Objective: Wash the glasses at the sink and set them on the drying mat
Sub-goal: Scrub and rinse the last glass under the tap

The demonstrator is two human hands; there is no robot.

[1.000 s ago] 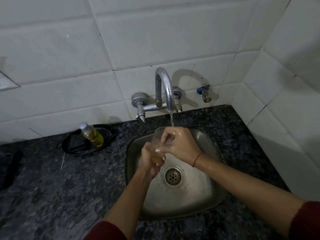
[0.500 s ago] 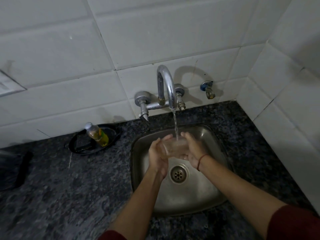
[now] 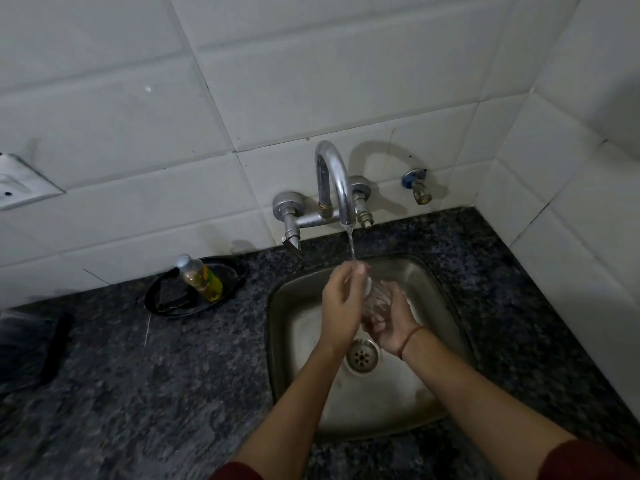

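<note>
A clear glass (image 3: 378, 299) is held over the steel sink (image 3: 433, 344), just under the running tap (image 3: 334, 181). My left hand (image 3: 341, 303) wraps its left side, fingertips up at the rim where the water stream lands. My right hand (image 3: 393, 322) cups it from below and the right. Both hands grip the glass, which is mostly hidden between them. A dark mat-like thing (image 3: 24, 351) lies at the far left edge of the counter.
A small bottle of yellow liquid (image 3: 201, 277) leans in a black dish (image 3: 162, 299) left of the sink. The drain (image 3: 362, 356) sits below my hands. Tiled walls close in behind and on the right. Dark granite counter (image 3: 173, 393) surrounds the sink.
The glass has turned in my hands: my left hand moved up over its rim under the stream and my right hand dropped lower beneath it. The view shifted slightly.
</note>
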